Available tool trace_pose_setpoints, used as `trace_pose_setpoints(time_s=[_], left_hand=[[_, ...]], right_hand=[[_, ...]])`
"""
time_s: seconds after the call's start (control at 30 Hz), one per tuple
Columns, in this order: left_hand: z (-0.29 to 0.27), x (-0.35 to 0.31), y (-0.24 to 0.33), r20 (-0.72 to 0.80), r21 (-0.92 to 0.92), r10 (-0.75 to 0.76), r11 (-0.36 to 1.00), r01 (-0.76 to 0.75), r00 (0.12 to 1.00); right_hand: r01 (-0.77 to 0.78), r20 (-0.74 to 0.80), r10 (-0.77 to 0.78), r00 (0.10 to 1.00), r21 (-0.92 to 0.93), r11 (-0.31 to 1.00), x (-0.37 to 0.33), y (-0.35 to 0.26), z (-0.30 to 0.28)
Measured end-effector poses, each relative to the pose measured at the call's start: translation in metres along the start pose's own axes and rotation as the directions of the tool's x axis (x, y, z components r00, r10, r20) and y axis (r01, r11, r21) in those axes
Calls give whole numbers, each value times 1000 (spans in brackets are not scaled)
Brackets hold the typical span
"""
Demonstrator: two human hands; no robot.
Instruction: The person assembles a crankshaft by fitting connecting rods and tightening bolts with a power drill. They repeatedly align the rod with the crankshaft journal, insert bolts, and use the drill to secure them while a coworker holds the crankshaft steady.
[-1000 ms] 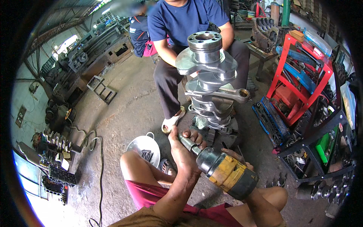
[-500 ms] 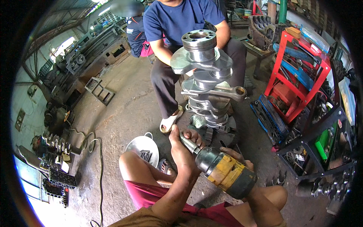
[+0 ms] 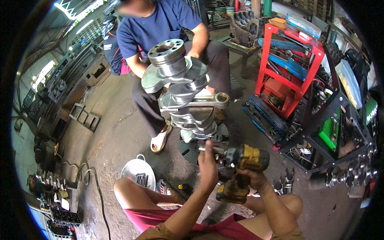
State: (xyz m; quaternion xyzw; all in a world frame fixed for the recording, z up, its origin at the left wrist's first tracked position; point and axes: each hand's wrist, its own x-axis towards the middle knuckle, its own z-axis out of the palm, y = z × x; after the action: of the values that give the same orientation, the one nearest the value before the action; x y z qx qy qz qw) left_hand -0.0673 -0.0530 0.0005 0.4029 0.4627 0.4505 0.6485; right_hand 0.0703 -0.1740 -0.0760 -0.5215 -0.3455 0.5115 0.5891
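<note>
My right hand [image 3: 256, 181] is wrapped round the grip of a yellow and black cordless impact wrench [image 3: 253, 157], whose nose points left. My left hand [image 3: 208, 166] has its fingers closed about the metal socket [image 3: 219, 150] at the wrench's nose; part of the socket is hidden. Beyond the tool a shiny crankshaft [image 3: 167, 74] stands on end. A connecting rod [image 3: 221, 98] juts out to the right from its middle. Behind it sits a person in a dark blue shirt [image 3: 160, 24], whose hands reach toward the crankshaft and are partly hidden by it.
Left of my legs a white bowl [image 3: 127, 170] holds several dark metal pieces. A red tool rack [image 3: 276, 64] and a black shelf [image 3: 310, 158] stand at the right. Another crankshaft [image 3: 352, 174] lies at the far right. A cable [image 3: 98, 192] runs along the floor at left.
The impact wrench has swung from slanting up-left with its rear toward me to lying nearly level, its grip now showing. Both hands moved with it. The view has shifted, and the seated person leans in.
</note>
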Motion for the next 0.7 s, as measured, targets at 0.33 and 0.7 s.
trace_pose_setpoints(time_s=[0.33,0.7], left_hand=[[-128,197,-40,-332,-75,43,995,-72,942],[-153,365,-159,95,-77,357,933,-351,929]], right_hand=[[-298,-130,408,904,495,816,54,-5,-41],[-280,-53,353,934,503,817,105,15,-36]])
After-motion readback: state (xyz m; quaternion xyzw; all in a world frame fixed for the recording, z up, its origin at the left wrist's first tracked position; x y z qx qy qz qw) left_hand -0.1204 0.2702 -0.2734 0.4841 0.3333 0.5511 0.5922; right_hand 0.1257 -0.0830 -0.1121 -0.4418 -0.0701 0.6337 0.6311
